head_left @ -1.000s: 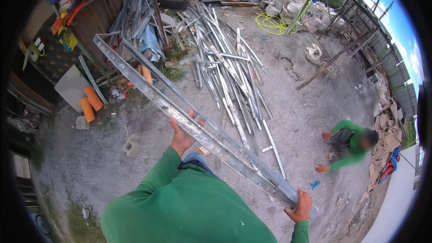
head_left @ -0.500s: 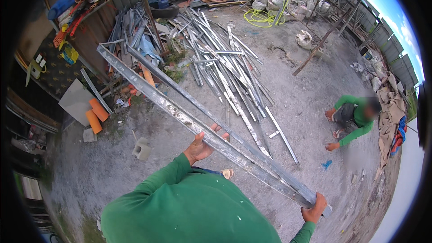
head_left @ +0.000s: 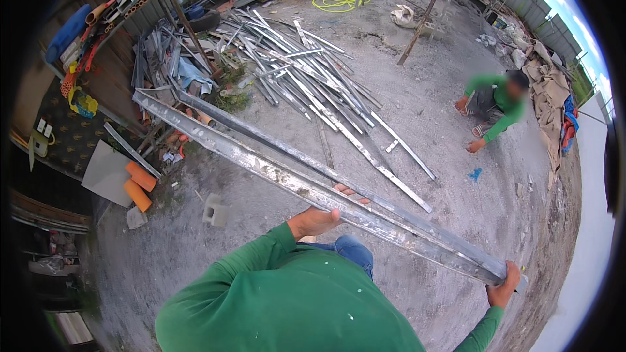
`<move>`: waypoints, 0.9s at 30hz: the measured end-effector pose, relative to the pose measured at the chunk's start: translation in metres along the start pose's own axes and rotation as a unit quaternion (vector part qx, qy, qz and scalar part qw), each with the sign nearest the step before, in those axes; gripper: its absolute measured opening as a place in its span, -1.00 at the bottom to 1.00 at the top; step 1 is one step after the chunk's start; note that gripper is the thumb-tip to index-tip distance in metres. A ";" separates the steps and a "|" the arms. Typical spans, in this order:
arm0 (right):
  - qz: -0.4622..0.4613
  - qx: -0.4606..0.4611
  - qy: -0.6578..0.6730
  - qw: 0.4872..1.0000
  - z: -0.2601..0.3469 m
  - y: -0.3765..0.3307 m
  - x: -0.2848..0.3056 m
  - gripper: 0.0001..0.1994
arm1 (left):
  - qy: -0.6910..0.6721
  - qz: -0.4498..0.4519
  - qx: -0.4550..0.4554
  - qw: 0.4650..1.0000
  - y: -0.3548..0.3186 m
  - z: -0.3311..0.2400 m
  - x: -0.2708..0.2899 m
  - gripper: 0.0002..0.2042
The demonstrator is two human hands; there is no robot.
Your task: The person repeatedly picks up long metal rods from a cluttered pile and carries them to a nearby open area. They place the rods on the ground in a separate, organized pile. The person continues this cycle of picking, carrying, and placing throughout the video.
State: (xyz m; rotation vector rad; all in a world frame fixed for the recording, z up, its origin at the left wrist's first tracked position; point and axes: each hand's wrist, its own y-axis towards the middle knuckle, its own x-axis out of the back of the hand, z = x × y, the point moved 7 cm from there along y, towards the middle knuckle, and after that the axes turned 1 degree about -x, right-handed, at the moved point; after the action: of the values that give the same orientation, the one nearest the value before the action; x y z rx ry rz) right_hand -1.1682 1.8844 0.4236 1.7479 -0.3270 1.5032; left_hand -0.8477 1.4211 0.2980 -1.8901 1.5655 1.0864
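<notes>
A pair of long, dull-grey metal channels runs slantwise across my front, the near channel (head_left: 228, 148) scuffed and stained, the far channel (head_left: 267, 135) slimmer. They meet at the right end and spread apart toward the far left. Around mid-length my left hand (head_left: 318, 221) is closed on the near channel from beneath, thumb on the near side, fingertips showing in the gap between the two. My right hand (head_left: 506, 285) grips both channels close to their right end. Both channels are held above the ground.
Beyond lies a loose pile of metal profiles (head_left: 313, 85). A co-worker (head_left: 499, 104) in green squats at the right. Orange pipe pieces (head_left: 137, 195), a grey board (head_left: 107, 173) and a concrete block (head_left: 214, 210) lie at the left. A wooden post (head_left: 420, 29) leans at the back.
Both hands have shifted right with the channels, the right hand also rising in view. My left fingers have wrapped further round the near channel. The surroundings have slid left and up in view.
</notes>
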 end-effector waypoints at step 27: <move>0.007 0.039 -0.063 0.997 -0.144 -0.189 0.258 -0.22 | 0.331 0.188 0.196 0.904 0.015 0.291 -0.288 -0.04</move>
State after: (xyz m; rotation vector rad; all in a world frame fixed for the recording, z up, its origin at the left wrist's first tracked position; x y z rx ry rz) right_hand -1.0809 2.1834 0.5847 1.9104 -0.3497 1.4371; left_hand -0.9569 1.8111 0.3588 -1.7948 2.3806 0.1799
